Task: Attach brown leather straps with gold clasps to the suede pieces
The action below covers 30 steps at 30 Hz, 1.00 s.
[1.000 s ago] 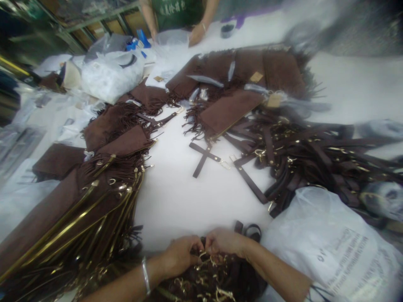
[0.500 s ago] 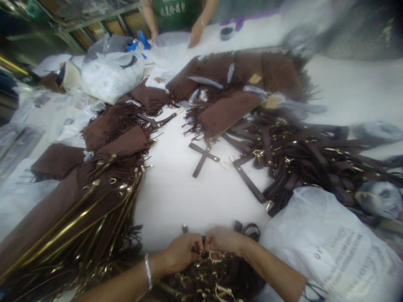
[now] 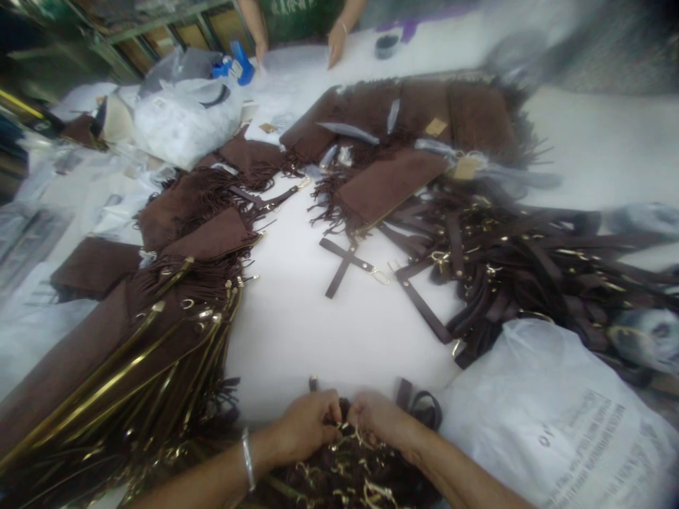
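Note:
At the bottom centre, my left hand [image 3: 312, 424] and my right hand [image 3: 379, 420] are side by side, fingertips almost touching. Both are closed in a pinch on a dark brown strap [image 3: 344, 408] with gold-coloured metal fittings; my fingers hide most of it. Directly beneath them lies a heap of brown straps with gold clasps [image 3: 344, 470]. Two strap ends stick out beyond the heap, and a looped strap [image 3: 427, 406] curls beside my right wrist. Fine detail of the fittings is blurred.
Brown fringed pouches [image 3: 392, 187] lie across the white table [image 3: 297, 311]. Gold-zipped brown pieces [image 3: 122, 367] are stacked left, a strap pile [image 3: 509, 268] right. A white plastic bag [image 3: 552, 396] sits by my right arm. Opposite, a person's hands [image 3: 337, 42] handle clear plastic.
My hands stay close together with only small finger movements on the strap. The view shifts slightly. Across the table, the other person's hands have moved a little.

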Available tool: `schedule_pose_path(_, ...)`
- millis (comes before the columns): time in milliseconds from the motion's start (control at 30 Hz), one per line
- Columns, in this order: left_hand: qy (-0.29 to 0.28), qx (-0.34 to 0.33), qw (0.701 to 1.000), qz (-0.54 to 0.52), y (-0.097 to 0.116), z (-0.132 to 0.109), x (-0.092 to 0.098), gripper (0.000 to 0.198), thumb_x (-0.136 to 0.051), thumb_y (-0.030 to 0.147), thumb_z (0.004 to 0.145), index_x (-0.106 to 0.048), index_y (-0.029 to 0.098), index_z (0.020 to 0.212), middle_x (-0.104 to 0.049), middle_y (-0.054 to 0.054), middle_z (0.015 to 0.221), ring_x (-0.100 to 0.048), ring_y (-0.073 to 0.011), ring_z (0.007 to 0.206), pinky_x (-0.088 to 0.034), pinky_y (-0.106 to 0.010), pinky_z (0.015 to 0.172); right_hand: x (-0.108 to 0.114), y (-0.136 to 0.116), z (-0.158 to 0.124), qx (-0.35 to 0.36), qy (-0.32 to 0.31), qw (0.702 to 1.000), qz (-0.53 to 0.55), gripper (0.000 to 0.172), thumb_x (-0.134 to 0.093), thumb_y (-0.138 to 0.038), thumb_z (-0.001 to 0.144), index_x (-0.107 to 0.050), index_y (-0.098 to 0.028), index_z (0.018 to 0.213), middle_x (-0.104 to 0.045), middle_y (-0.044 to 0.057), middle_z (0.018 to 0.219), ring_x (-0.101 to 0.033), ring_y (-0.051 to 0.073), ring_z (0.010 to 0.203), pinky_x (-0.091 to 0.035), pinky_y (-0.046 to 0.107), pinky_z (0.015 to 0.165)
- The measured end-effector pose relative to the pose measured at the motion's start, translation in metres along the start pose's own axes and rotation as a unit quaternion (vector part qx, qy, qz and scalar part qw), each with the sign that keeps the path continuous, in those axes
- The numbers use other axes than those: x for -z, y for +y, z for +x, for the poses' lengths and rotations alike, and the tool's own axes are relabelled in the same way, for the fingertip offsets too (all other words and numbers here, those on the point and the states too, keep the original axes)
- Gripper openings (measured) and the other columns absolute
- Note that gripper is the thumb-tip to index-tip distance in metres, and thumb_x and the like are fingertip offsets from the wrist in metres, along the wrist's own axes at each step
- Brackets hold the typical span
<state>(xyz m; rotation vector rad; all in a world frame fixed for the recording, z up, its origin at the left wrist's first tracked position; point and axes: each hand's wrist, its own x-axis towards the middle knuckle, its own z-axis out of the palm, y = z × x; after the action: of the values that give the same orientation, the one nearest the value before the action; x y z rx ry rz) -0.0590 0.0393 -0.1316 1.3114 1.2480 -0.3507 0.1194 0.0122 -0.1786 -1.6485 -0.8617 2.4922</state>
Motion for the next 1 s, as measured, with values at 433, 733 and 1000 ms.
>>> schedule_pose_path(433, 0.052, 0.021, 0.996, 0.064, 0.005, -0.006, -0.002, 0.013, -0.062, 0.023, 0.075, -0.062, 0.022, 0.088, -0.068, 0.0, 0.08, -0.062, -0.0203, 0.075, -0.038, -0.028, 0.062, 0.001, 0.007, -0.024, 0.088, 0.075, 0.99, -0.086, 0.012, -0.045, -0.015, 0.082, -0.055, -0.02, 0.077, -0.058, -0.002, 0.063, -0.055, 0.015, 0.061, -0.039, 0.025, 0.059)
schedule_pose_path(733, 0.045, -0.03, 0.929, 0.365, 0.021, -0.021, 0.005, 0.044, -0.032, 0.033, 0.099, -0.069, 0.017, 0.081, -0.071, -0.013, 0.081, -0.065, -0.0323, 0.083, -0.041, -0.052, 0.081, 0.01, -0.002, -0.054, 0.185, 0.107, 0.879, -0.427, 0.025, -0.044, -0.011, 0.089, -0.067, -0.02, 0.091, -0.07, 0.01, 0.098, -0.063, 0.023, 0.094, -0.044, 0.028, 0.083)
schedule_pose_path(1000, 0.051, -0.093, 0.924, 0.368, 0.021, -0.013, 0.0, 0.024, -0.048, 0.014, 0.091, -0.071, 0.011, 0.084, -0.068, -0.016, 0.093, -0.048, -0.0369, 0.122, -0.026, -0.057, 0.107, 0.006, -0.011, -0.03, 0.197, 0.133, 0.834, -0.498, 0.027, -0.041, -0.007, 0.09, -0.063, -0.018, 0.102, -0.069, 0.009, 0.097, -0.063, 0.021, 0.093, -0.045, 0.029, 0.085)
